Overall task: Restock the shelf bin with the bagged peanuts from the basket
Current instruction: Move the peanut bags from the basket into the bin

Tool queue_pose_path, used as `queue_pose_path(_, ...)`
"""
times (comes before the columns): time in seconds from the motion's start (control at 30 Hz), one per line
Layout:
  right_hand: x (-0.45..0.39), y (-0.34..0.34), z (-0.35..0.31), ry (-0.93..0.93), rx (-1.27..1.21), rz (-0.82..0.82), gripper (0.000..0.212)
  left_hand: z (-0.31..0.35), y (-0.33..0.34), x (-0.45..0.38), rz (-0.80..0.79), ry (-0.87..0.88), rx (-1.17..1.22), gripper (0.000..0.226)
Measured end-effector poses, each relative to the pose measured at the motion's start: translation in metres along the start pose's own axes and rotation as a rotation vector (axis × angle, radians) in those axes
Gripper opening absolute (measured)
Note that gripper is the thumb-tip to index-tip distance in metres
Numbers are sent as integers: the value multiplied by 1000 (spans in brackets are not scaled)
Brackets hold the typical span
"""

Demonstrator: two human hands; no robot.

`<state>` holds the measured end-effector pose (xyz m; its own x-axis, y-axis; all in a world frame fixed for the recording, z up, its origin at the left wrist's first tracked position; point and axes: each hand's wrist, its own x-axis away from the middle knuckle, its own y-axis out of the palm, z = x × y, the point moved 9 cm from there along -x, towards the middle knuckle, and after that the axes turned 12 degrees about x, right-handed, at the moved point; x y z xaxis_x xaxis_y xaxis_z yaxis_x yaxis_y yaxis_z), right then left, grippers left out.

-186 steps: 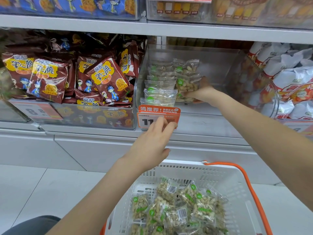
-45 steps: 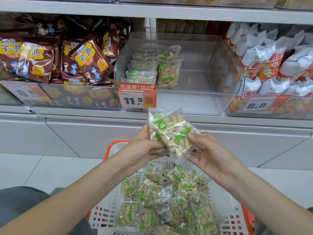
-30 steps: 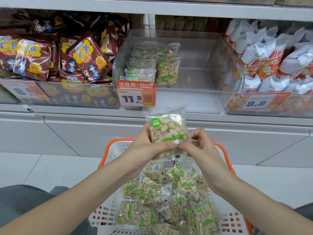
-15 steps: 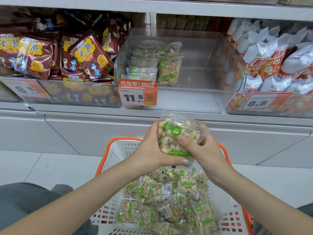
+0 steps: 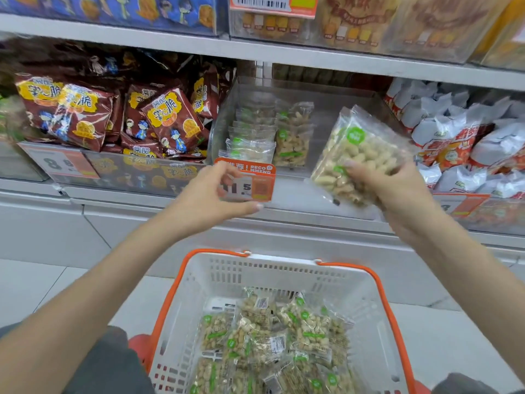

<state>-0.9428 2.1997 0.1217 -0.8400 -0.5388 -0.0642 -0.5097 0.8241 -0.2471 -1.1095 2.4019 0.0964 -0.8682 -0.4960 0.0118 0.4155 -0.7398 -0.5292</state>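
My right hand point(image 5: 397, 194) grips a clear bag of peanuts point(image 5: 360, 149) with a green round label, held up in front of the right part of the clear shelf bin point(image 5: 335, 106). Inside the bin's left side stand two rows of the same peanut bags point(image 5: 292, 137). My left hand point(image 5: 210, 197) holds the orange price tag point(image 5: 260, 184) on the bin's front, fingers above it and thumb below. Below me sits the white basket point(image 5: 284, 268) with orange handles, with several more peanut bags point(image 5: 270, 336) piled in its bottom.
Brown snack bags point(image 5: 167, 120) fill the bin to the left, and white and orange bags point(image 5: 460, 137) fill the one to the right. An upper shelf point(image 5: 255, 49) with more goods runs overhead. Pale floor tiles surround the basket.
Both hands held the bag over the basket; now my right hand alone has lifted it up and right to the bin, and my left hand has gone to the price tag.
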Motion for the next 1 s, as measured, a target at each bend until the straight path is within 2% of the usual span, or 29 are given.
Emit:
queue_pose_path(0.07, -41, -3, -12, 7, 35, 30, 86, -8, -11, -8, 44, 31, -157, 45)
queue_pose_path(0.13, -78, 6, -7, 39, 122, 61, 101, -8, -5, -11, 42, 85, -203, 27)
queue_pose_path(0.23, -114, 36, 18, 127, 286, -29, 99, -4, 2, -12, 53, 132, -322, 13)
queue_pose_path(0.27, -119, 50, 28, 171, 310, -81, 92, -5, 4, -13, 48, 142, -385, 12)
queue_pose_path(0.33, -125, 69, 41, 205, 335, -148, 63, -8, 9, -15, 27, 161, -487, 16)
queue_pose_path(0.4, -130, 79, 45, 215, 388, -179, 52, -11, 13, -16, 6, 171, -541, 19)
queue_pose_path(0.5, -134, 86, 52, 212, 529, -237, 81, -12, 14, -17, 5, 173, -561, 23)
queue_pose_path(0.6, -129, 80, 57, 265, 580, -202, 100, -9, 12, -18, 29, 177, -558, 25)
queue_pose_path(0.67, -134, 77, 62, 269, 569, -187, 96, -7, 11, -17, 40, 182, -556, 26)
queue_pose_path(0.73, -135, 70, 57, 234, 603, -112, 86, -6, 11, -16, 39, 185, -562, 26)
queue_pose_path(0.8, -138, 64, 53, 196, 659, -42, 85, -7, 12, -15, 34, 185, -567, 26)
queue_pose_path(1.0, -135, 62, 53, 253, 739, -21, 82, -9, 14, -15, 24, 189, -569, 26)
